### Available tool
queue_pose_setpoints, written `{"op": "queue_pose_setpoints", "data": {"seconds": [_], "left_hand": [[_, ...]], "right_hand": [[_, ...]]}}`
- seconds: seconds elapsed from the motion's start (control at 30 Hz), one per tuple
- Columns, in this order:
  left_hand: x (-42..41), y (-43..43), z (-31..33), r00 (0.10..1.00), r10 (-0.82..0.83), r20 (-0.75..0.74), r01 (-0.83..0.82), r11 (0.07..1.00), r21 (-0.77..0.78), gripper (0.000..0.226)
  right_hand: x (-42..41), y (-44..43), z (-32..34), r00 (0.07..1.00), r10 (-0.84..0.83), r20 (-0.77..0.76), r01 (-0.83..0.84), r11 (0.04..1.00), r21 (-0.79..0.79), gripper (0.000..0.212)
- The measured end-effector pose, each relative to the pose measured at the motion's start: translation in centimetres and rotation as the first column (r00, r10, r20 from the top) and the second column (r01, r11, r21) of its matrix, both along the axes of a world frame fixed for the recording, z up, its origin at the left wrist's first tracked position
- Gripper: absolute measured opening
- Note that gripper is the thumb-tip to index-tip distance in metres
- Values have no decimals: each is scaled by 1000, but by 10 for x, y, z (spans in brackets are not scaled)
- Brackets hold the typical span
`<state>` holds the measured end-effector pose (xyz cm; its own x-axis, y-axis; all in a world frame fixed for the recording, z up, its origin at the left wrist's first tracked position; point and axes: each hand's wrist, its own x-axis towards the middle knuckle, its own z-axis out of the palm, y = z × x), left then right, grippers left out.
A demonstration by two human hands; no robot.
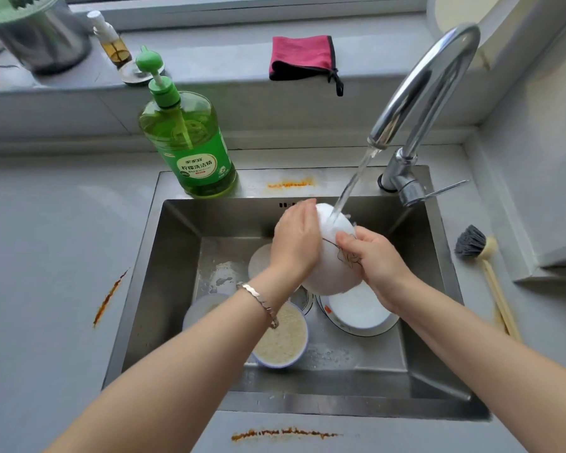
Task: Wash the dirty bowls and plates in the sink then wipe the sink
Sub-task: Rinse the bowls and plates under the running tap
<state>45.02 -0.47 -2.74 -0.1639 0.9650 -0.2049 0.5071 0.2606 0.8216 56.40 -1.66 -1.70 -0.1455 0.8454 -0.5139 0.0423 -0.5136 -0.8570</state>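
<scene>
Midway over a stainless steel sink [177, 273], a white patterned bowl [327, 273] is held upside down under water [353, 181] running from a curved chrome tap [428, 83]. The left hand [296, 243] cups its left side, and the right hand [376, 266] grips its right side with curled fingers. Below lie a bowl of what looks like yellowish residue [283, 338], near left, and a foam-filled white plate [360, 313], right. A green detergent pump bottle [190, 148] stands on the far rim.
</scene>
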Motion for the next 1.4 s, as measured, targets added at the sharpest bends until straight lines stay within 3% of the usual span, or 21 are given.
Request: {"op": "queue_pose_setpoints", "data": {"seconds": [0.1, 0.17, 0.23, 0.3, 0.4, 0.5, 0.6, 0.7, 0.8, 0.87, 0.93, 1.03, 1.13, 1.2, 1.23, 1.3, 1.37, 1.4], "left_hand": [[6, -10, -2, 970, -152, -188, 171, 981, 92, 56], [1, -8, -6, 965, -221, -145, 235, 968, 92, 56], [-11, 3, 0, 994, -63, 90, 65, 998, -18, 40], [-22, 11, 11, 911, 204, 358, -132, 967, -216, 33], [-14, 2, 5, 819, 397, 414, -275, 905, -324, 34], [8, -15, -8, 760, 429, 489, -255, 888, -383, 65], [22, -25, -10, 784, 334, 524, -130, 913, -387, 100], [13, -11, -13, 796, 381, 470, -194, 897, -398, 111], [2, 2, 0, 799, 444, 406, -254, 861, -440, 92], [9, -8, 11, 843, 354, 405, -208, 908, -363, 65], [18, -25, 12, 876, 261, 407, -140, 943, -303, 59], [14, -18, 10, 851, 328, 410, -160, 906, -391, 63], [0, 3, 13, 824, 411, 390, -161, 830, -533, 96], [-8, 10, 18, 778, 433, 455, -114, 809, -576, 78], [-14, 13, 22, 765, 417, 490, -66, 809, -585, 66], [-26, 13, 23, 801, 367, 473, -5, 795, -607, 53], [-33, 7, 20, 809, 378, 451, -26, 789, -613, 43], [-36, 1, 18, 798, 382, 467, -33, 800, -599, 40]], "right_hand": [[1, 0, 0, 998, 37, 54, -38, 999, 23, 18], [1, 0, 1, 991, 92, 101, -99, 993, 61, 16], [4, -2, 4, 988, 123, 92, -131, 988, 81, 14], [7, -3, 5, 996, 84, 15, -85, 993, 85, 18], [6, 1, 6, 986, -87, -144, 93, 995, 36, 22], [-4, 7, 4, 945, -227, -235, 238, 971, 18, 18], [-14, 8, 3, 951, -261, -166, 278, 956, 95, 19], [-20, -3, -2, 960, -248, -128, 267, 948, 171, 20], [-24, -14, -5, 965, -218, -148, 243, 953, 183, 20], [-22, -10, -6, 960, -250, -127, 270, 947, 175, 21], [-19, -5, -7, 961, -261, -89, 273, 945, 179, 19], [-20, -11, -10, 976, -197, -93, 211, 961, 179, 15], [-19, -16, -14, 992, -113, -48, 121, 963, 242, 21], [-11, -13, -20, 989, 12, 146, -66, 927, 370, 29], [-6, -11, -22, 954, 93, 283, -215, 873, 438, 33], [3, -8, -25, 839, 170, 517, -481, 677, 557, 34], [10, -9, -24, 774, 211, 596, -606, 519, 603, 27], [14, -10, -26, 784, 227, 578, -603, 501, 620, 21]]}}
